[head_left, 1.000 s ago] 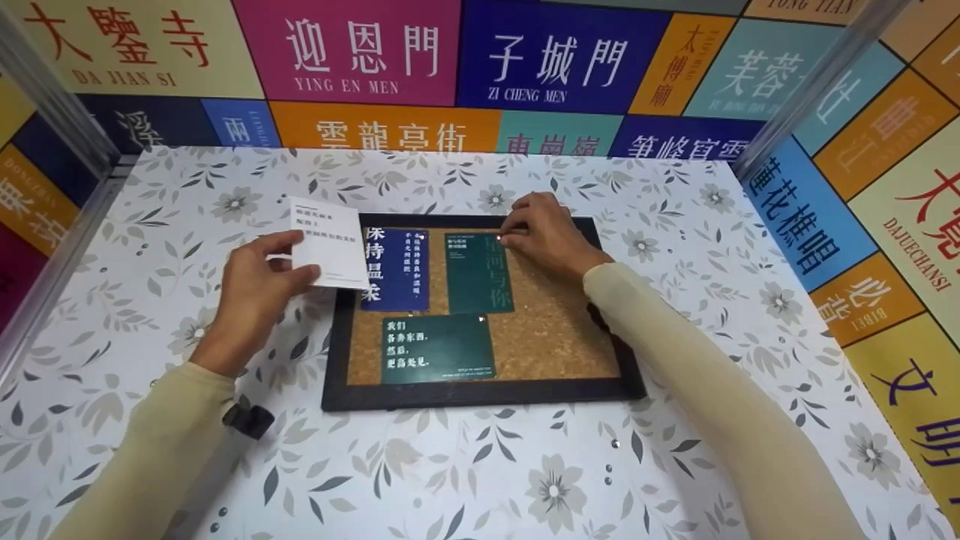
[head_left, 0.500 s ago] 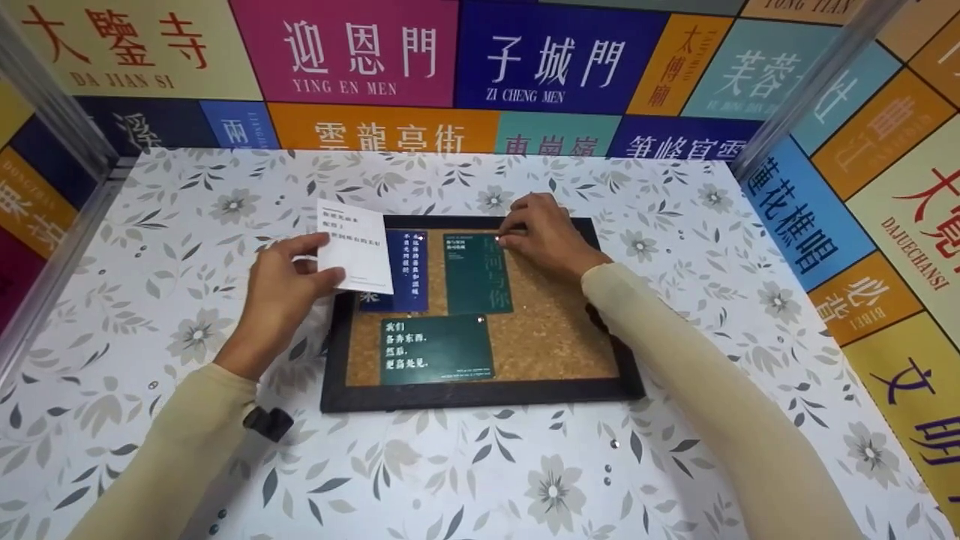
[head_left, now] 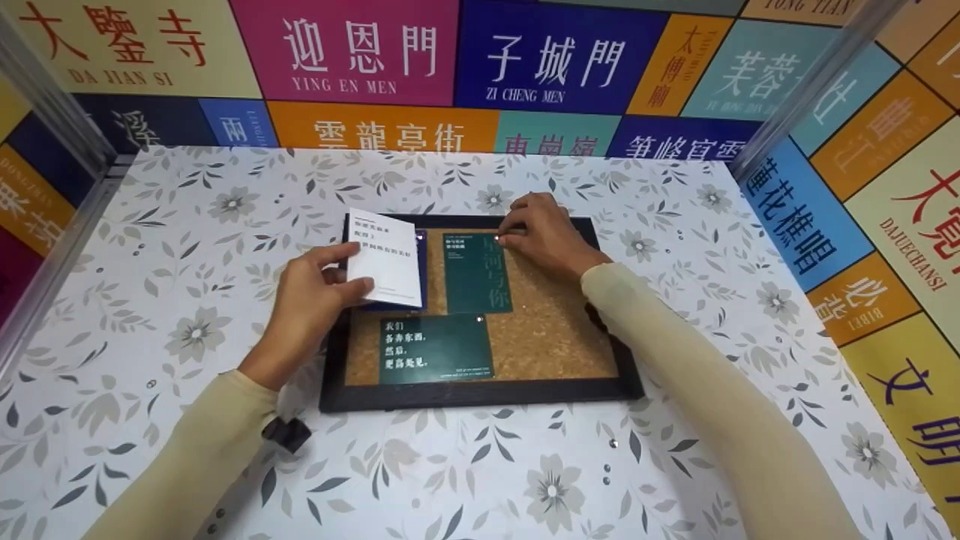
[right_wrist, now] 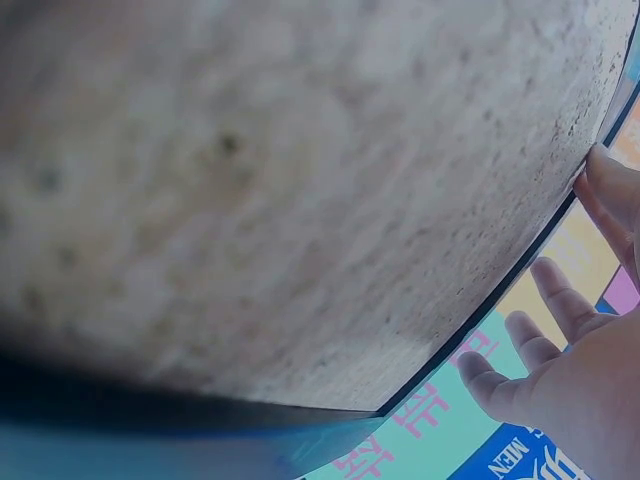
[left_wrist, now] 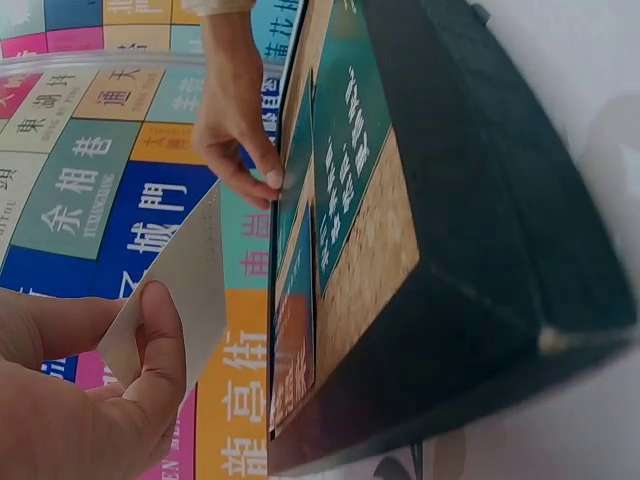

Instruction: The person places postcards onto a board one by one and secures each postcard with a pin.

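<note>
My left hand (head_left: 309,304) pinches a white printed card (head_left: 388,262) by its left edge, thumb in front. The card hovers tilted over the corkboard's upper left, hiding most of a blue card (head_left: 423,274). In the left wrist view that card (left_wrist: 190,285) stands clear of the board. At the top right corner of an upright green card (head_left: 478,281), my right hand (head_left: 551,231) pinches a small push pin (head_left: 496,238) between thumb and forefinger. Below lies a second green card (head_left: 435,349), pinned at its upper right corner. All sit on the black-framed corkboard (head_left: 559,337).
The board lies on a floral-patterned table (head_left: 360,465). A loose pin (head_left: 613,443) is near its lower right corner, and a small ring-like item (head_left: 151,384) lies at left. Colourful lettered panels (head_left: 345,52) wall the back and sides.
My left hand has carried the white card rightward from the board's left edge until it covers most of the blue card, lowering slightly. My right hand has stayed at the green card's corner.
</note>
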A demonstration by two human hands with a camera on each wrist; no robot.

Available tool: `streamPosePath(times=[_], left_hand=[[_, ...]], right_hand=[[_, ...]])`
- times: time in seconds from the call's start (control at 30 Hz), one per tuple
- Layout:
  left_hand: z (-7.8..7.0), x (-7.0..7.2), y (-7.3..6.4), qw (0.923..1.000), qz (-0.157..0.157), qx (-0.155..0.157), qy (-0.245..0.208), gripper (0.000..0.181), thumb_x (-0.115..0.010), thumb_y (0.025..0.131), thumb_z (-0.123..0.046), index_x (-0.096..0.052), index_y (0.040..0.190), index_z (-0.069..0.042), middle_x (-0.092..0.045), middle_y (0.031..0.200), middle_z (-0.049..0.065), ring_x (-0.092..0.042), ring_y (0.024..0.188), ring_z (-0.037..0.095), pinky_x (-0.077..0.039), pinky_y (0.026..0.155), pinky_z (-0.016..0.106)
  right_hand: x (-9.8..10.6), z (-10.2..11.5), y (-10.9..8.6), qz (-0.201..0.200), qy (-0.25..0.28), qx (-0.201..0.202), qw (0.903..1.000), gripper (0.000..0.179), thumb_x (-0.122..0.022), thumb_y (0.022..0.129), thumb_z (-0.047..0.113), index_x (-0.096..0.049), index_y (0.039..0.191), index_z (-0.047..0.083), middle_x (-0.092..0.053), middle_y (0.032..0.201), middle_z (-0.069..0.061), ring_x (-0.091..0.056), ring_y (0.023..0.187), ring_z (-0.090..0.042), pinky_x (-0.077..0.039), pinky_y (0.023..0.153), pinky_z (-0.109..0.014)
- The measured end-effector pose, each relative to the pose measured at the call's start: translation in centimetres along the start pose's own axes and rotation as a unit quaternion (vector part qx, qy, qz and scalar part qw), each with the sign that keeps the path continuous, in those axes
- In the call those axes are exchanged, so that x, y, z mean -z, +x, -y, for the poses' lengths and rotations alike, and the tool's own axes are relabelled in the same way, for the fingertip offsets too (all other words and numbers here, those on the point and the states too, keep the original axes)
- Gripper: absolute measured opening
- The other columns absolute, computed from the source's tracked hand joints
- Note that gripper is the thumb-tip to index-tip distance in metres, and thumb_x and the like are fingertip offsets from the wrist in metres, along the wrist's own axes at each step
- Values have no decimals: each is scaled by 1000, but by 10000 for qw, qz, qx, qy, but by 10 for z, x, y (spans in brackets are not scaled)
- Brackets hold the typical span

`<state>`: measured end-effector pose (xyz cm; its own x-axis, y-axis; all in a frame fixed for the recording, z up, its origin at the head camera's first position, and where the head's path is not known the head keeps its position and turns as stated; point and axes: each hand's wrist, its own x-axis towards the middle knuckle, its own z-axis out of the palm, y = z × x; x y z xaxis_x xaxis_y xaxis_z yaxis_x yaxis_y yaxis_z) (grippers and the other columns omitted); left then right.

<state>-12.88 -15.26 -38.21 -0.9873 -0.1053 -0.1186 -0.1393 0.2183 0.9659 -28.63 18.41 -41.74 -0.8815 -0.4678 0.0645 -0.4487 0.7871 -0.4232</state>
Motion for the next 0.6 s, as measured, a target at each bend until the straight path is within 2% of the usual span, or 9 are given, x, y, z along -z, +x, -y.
streamPosePath(times=[0.3,0.6], left_hand=[[2,-18,-1,9989,47,-187,423,62,-80,92,4,-62,151,3,-72,120,24,-70,100,23,-57,74,18],[3,-38,-3,9984,234,-127,495,63,-79,93,4,-62,153,0,-64,136,21,-69,108,28,-59,79,21]], right_hand=[[0,1,0,-52,106,-150,9998,20,-76,107,25,-86,115,10,-62,145,-11,-46,142,-32,-32,126,-52],[0,1,-1,-29,120,-140,9998,19,-76,107,26,-86,115,12,-61,148,-12,-44,145,-31,-29,128,-54]])
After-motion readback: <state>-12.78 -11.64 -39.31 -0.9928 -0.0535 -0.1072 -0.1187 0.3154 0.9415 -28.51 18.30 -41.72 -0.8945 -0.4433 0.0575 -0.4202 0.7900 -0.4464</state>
